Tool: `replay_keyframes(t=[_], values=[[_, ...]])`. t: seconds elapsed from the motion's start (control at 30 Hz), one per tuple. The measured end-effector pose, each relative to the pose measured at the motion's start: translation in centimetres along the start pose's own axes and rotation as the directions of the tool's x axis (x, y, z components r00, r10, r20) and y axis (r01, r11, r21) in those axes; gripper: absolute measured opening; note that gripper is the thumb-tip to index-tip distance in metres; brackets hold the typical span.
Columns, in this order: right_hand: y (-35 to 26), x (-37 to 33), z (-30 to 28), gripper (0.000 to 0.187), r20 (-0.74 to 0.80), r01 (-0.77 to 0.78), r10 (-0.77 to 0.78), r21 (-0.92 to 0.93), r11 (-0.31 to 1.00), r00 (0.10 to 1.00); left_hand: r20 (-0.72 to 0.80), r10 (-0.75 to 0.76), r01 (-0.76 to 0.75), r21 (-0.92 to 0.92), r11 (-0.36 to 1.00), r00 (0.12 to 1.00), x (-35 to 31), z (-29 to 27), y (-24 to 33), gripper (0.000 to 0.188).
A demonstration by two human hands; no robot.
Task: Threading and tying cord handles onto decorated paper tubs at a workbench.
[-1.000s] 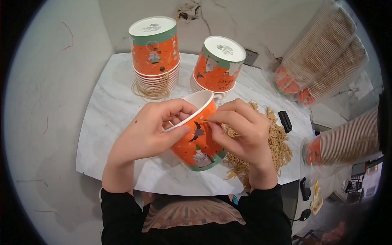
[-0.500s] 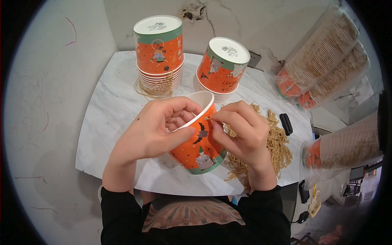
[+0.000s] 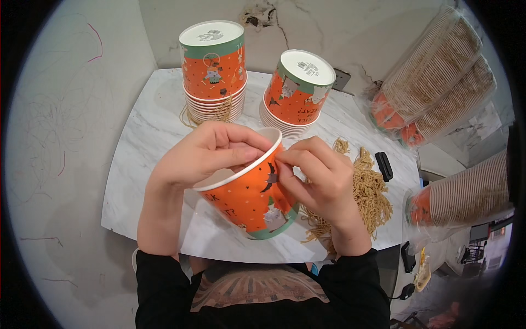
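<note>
An orange paper bucket with a green base band, a white rim and bat and ghost prints is tilted between my hands, its mouth to the upper left. My left hand reaches over the rim, thumb and fingers closed together inside the mouth against the wall; what they pinch is hidden. Against the outer wall below the rim, beside the bat print, my right hand presses its closed thumb and fingertips. No cord shows at those fingertips. Under and beside my right hand lies a pile of tan cords.
Two upside-down bucket stacks, left and right, stand at the table's back. Thin tan cords hang on the left one. A black clip-like object lies right of the pile. Plastic-wrapped bucket stacks lean beyond the table's right edge.
The bucket has turned and tipped, showing more of its left side. My left thumb has moved from the outer wall to inside the rim. The pale cord end at my right fingertips no longer shows.
</note>
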State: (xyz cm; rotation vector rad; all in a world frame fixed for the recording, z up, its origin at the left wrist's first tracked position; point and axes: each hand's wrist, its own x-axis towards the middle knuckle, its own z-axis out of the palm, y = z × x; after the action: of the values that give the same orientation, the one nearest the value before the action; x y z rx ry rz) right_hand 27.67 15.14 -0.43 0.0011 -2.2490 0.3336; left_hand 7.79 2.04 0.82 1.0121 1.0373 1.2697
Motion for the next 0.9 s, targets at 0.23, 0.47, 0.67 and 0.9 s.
replay_keyframes(t=[0.23, 0.47, 0.67, 0.9], values=[[0.2, -0.4, 0.9, 0.014, 0.134, -0.03, 0.02, 0.068, 0.997, 0.991, -0.201, 0.024, 0.043, 0.325, 0.945, 0.979, 0.8, -0.2, -1.7, 0.018], [0.6, -0.5, 0.7, 0.015, 0.144, -0.057, 0.044, 0.089, 0.994, 0.989, -0.181, 0.097, -0.022, 0.376, 0.926, 0.979, 1.1, 0.2, -2.0, 0.011], [1.6, 0.2, -1.1, 0.019, 0.268, -0.04, 0.042, -0.016, 0.999, 0.963, -0.137, 0.079, -0.024, 0.363, 0.931, 0.987, 0.7, 0.9, -2.1, 0.005], [1.6, -0.1, -1.5, 0.012, 0.311, -0.467, 0.388, 0.238, 0.852, 0.867, -0.123, 0.487, -0.126, 0.886, 0.447, 0.865, -0.1, 3.4, -1.7, 0.012]])
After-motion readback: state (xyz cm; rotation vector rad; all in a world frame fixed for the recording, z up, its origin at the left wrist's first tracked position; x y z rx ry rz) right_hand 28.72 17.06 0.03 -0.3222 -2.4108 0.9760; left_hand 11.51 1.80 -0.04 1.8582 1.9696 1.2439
